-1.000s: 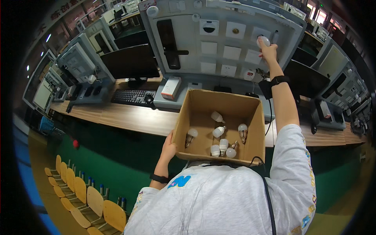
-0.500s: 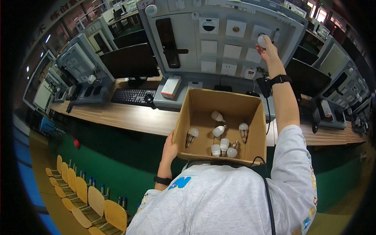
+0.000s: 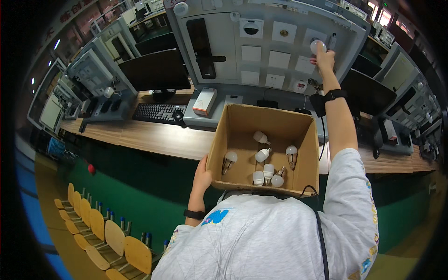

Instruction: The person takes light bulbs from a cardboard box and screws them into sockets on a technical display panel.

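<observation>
"Where is the right hand (image 3: 324,58)?"

"Up at the grey panel (image 3: 266,44), near its upper right corner, at a white light bulb (image 3: 318,45) in front of a square white plate."

"How are its fingers?"

"Half bent, with one lying over the bulb and another reaching out to the left below it. Whether they grip it firmly, I cannot tell. The bulb's base is hidden too, so I can't say how it sits."

"And the left hand (image 3: 201,178)?"

"It holds the open cardboard box (image 3: 270,116) from outside, by the left wall close to the near left corner. The fingertips are out of sight, so how far they curl is unclear."

"What's in the box?"

"Seven loose bulbs (image 3: 262,155): one by the left wall, one toward the right wall, three bunched along the near edge, two between the middle and the far edge."

"And beyond it?"

"A white carton (image 3: 204,101) lies below the panel's lower left corner; left of that, a black keyboard (image 3: 158,112) and mouse (image 3: 178,115) rest on the table (image 3: 161,142), before a dark monitor (image 3: 155,71)."
</observation>
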